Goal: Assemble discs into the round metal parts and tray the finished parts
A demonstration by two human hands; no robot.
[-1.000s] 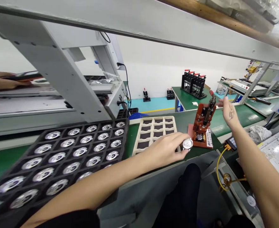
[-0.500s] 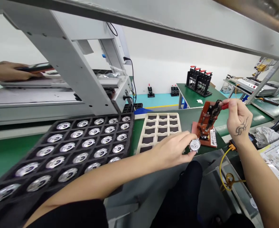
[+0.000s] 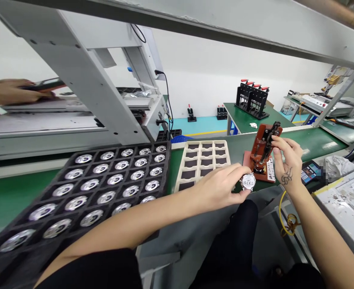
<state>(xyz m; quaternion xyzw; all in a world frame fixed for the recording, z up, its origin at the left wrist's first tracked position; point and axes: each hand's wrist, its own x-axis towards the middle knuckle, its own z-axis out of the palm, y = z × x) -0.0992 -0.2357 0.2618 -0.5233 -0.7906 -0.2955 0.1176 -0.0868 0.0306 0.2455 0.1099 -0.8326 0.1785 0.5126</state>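
Note:
A round silver watch case (image 3: 248, 181), its printed back turned toward me, is pinched between the thumb and fingers of my left hand (image 3: 222, 184). It is held just in front of a reddish-brown toggle press (image 3: 259, 152) standing on the bench. My right hand (image 3: 288, 160) is at the right side of the press, its fingers apart and curved. Its fingertips are close to the black lever linkage (image 3: 272, 136); whether they touch it I cannot tell. The red lever handle is hidden from view.
A black foam tray (image 3: 165, 176) of shiny round parts lies left, beside a cream compartment tray (image 3: 205, 170). A grey machine frame (image 3: 104, 92) rises behind. A co-worker's hand (image 3: 17, 92) is at far left. A yellow hose (image 3: 282, 216) hangs low at right.
My right hand has come off the red handle and moved down and left along the press. The watch case stays in my left hand, nearly where it was.

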